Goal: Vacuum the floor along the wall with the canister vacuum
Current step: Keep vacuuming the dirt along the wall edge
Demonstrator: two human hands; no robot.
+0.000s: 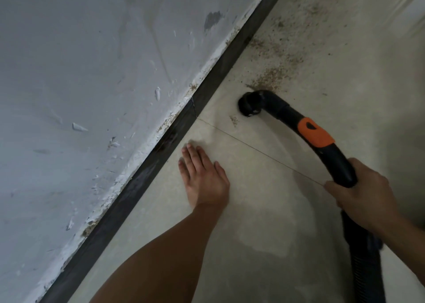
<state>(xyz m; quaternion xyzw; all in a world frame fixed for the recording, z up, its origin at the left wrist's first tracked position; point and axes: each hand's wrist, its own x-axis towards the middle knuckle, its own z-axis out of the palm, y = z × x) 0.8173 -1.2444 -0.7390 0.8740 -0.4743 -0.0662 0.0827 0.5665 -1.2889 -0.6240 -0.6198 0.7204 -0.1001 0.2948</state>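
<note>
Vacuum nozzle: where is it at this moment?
In the head view the vacuum nozzle sits on the floor right of centre, beside the brown debris, clear of the dark baseboard; the right hand grips its handle.

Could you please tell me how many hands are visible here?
2: the left hand, open, low beside the baseboard; the right hand gripping the vacuum hose.

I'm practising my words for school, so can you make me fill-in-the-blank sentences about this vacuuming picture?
The right hand grips the vacuum handle, which is black and ____. The left hand lies flat on the ____. The hand closer to the wall is the ____ one.
Missing words: orange, floor, left.
</note>
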